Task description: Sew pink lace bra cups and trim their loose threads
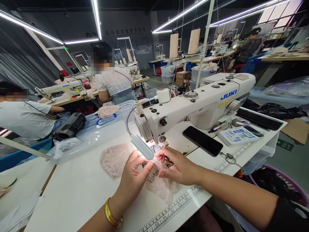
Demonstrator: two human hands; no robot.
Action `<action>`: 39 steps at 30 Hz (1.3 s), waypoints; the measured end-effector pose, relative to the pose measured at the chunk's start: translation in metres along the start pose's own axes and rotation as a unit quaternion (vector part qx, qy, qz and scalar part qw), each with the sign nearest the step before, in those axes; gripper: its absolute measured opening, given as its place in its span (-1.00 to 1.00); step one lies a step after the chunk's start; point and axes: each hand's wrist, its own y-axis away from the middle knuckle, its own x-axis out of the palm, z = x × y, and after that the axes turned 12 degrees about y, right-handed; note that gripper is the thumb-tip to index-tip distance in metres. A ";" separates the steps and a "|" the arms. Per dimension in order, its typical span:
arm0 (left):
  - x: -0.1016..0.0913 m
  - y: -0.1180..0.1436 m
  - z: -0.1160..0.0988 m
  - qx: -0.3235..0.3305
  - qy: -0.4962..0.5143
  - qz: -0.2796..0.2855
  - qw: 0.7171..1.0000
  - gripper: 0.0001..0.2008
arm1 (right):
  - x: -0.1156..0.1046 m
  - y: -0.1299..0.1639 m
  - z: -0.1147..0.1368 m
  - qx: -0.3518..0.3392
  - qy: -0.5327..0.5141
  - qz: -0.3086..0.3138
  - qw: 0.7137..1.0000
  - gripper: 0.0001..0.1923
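In front of the needle of a white sewing machine (pixel 193 103), a piece of pale pink lace (pixel 161 185) hangs down over the table edge ruler. My left hand (pixel 135 174), with a gold bangle at the wrist, pinches the lace between thumb and fingers. My right hand (pixel 177 166) is closed on the lace's upper edge, thumb pointing left. A small lamp (pixel 142 147) on a bendy neck lights the spot and covers part of the needle area and fingertips. Left of my left hand lies another lace piece (pixel 114 160), flat on the white table.
A black phone (pixel 202 140) lies by the machine, with a white-and-blue box (pixel 238 135) and small keys (pixel 228 157) to its right. At the left are a clear plastic tray (pixel 96 141) and a dark device (pixel 70 125). Co-workers sit beyond at other machines.
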 end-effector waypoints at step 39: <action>0.005 -0.003 -0.001 -0.286 0.407 0.051 0.866 -0.66 | 0.001 -0.003 -0.004 0.180 -0.117 0.015 0.977 -0.84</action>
